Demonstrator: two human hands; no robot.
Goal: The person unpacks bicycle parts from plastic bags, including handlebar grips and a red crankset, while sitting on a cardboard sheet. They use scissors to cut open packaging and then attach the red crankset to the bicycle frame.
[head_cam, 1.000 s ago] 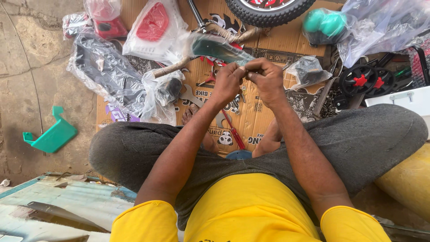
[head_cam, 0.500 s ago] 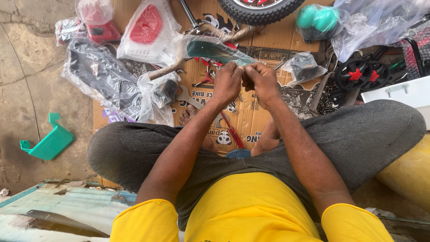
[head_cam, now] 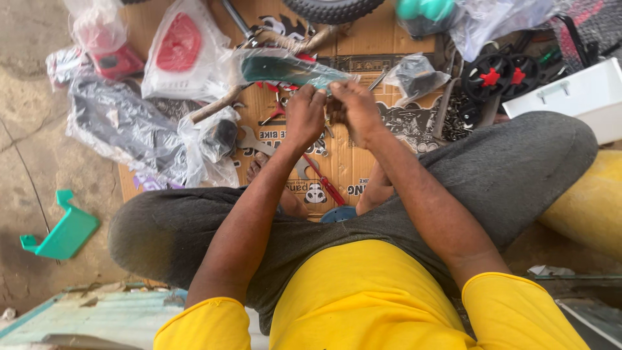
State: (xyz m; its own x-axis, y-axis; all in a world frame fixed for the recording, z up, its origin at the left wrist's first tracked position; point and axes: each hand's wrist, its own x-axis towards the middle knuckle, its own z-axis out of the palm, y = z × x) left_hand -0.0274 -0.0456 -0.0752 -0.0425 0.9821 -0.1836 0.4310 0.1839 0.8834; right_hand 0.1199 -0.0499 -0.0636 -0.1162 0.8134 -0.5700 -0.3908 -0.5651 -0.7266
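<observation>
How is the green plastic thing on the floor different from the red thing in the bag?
The green plastic piece lies bare on the concrete at the left, while the red piece sits sealed inside a clear plastic bag on the cardboard. The green plastic piece is angular, with an upright lip at one end; the red piece is rounded like a shield. The green plastic piece lies off on its own; the red piece has other bagged parts around it. Both look like moulded plastic.

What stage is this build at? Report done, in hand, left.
Done: nothing assembled shows; some tools lie out on the cardboard.
In hand: left hand and right hand meet at the end of a bagged teal part; what they pinch is too small to tell.
Left: the red part and black part are bagged, and the tyre and small wheels lie loose.
</observation>
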